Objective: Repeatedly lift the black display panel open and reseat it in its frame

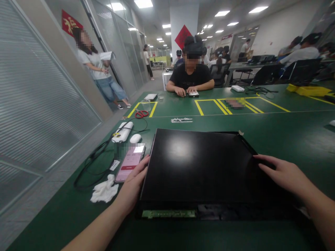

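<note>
We're likely steadying the glossy black rectangular panel (pixel 201 170) between our left hand (pixel 136 177) and right hand (pixel 284 172) — both open against its edges — next calls for even pressure.

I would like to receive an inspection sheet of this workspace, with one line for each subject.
Surface: green tabletop with yellow tape outlines
Item handled: large, flat, glossy black rectangular panel; green strip along its near side
Clutter: crumpled white tissue, pink-screened phone, red-handled scissors
Hands: left hand at the panel's left edge, right hand at its right edge; grip unclear
Cables: black cable looped left of the phone
Surroundings: person in black shirt seated opposite; red diamond-shaped poster behind
</note>
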The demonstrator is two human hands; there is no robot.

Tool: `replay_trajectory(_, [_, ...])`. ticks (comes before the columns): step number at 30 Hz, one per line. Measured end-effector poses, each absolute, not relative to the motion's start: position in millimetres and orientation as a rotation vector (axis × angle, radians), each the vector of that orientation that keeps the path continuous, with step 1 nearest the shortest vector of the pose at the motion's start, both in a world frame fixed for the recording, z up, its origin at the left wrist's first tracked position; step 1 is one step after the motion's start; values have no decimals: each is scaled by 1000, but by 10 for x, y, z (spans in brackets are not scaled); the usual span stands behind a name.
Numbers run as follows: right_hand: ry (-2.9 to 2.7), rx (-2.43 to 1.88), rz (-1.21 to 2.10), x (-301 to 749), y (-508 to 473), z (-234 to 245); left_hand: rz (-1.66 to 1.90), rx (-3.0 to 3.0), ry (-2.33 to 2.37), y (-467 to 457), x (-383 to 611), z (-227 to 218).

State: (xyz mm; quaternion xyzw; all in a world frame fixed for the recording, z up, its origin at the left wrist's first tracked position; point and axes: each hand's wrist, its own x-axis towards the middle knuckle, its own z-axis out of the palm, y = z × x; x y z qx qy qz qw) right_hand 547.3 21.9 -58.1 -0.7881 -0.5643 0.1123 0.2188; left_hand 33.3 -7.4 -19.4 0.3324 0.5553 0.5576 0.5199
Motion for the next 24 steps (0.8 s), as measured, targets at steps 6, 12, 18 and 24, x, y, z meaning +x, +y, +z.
replay_trajectory(6, [-1562, -2222, 329, 5451, 209, -538, 1265, 733, 1155, -105, 339, -223])
replay_trajectory(12, [-1552, -2235, 389, 5418, 207, -540, 1300, 916, 1172, -113, 252, -408])
replay_trajectory(18, [-1403, -2111, 426, 5400, 229, -605, 1312, 1027, 1112, -156, 277, -298])
replay_trajectory(24, [-1115, -2118, 583, 5355, 235, -508, 1311, 921, 1047, -192, 290, -296])
